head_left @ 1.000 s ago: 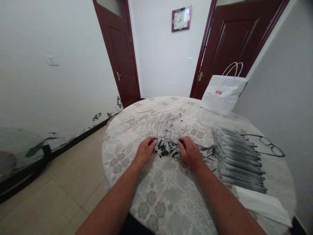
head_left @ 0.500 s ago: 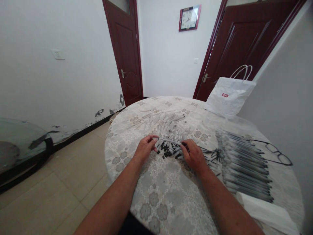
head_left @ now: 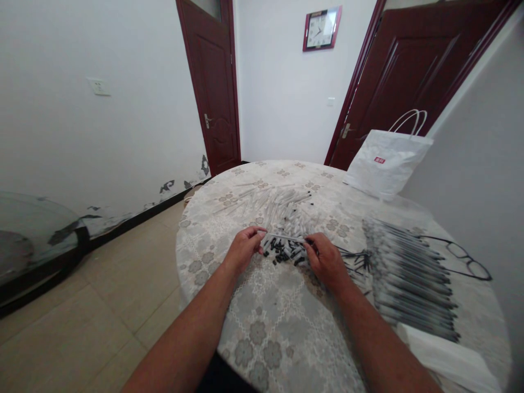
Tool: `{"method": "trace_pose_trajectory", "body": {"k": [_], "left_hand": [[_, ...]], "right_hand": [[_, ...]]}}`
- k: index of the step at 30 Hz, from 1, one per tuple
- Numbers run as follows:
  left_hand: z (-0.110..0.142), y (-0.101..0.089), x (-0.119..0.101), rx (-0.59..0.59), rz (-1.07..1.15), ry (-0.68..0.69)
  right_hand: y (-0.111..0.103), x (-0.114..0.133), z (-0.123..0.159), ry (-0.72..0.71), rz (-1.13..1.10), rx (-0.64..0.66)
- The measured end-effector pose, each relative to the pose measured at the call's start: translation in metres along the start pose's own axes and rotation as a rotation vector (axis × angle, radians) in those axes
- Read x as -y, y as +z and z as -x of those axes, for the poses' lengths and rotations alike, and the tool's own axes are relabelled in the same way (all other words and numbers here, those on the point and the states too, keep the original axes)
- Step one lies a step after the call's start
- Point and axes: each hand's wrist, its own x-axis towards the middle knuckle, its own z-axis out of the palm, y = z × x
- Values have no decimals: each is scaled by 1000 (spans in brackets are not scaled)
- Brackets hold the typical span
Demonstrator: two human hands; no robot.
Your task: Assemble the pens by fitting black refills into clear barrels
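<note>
Your left hand [head_left: 246, 250] and right hand [head_left: 327, 262] each pinch one end of a slim rod [head_left: 285, 237], fingertips closed, holding it over the pile of small black parts [head_left: 281, 252]. It looks light, stiff and smooth, perhaps slippery; the ends seem the surest grip.

Looks like a home: flowered tablecloth [head_left: 282, 305], wall clock [head_left: 322, 29] and panelled doors [head_left: 213, 87] (both dark red).
</note>
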Motion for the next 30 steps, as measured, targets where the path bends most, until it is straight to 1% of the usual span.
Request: {"method": "trace_pose_trajectory", "body": {"k": [4, 9, 12, 15, 18, 21, 23, 25, 27, 30], "left_hand": [[0, 2, 2, 51, -18, -38], [-1, 6, 1, 72, 87, -62], [-2, 7, 2, 69, 154, -68], [-3, 10, 5, 38, 193, -55], [-2, 14, 7, 0, 233, -27], [0, 16, 5, 8, 277, -30], [0, 17, 3, 14, 281, -45], [0, 18, 0, 9, 268, -50], [-1, 18, -1, 10, 250, -49], [-2, 19, -2, 35, 235, -43]], "right_hand": [[3, 1, 0, -12, -13, 17], [1, 5, -2, -22, 13, 22], [0, 12, -3, -60, 35, 45], [3, 20, -3, -95, 81, 92], [7, 26, -3, -92, 108, 126], [7, 32, -2, -64, 56, 120], [4, 37, -3, -24, -10, 110], [0, 41, -5, 56, -86, 103], [-1, 44, -8, 186, -183, 98], [4, 42, -11, 457, -437, 143]]}}
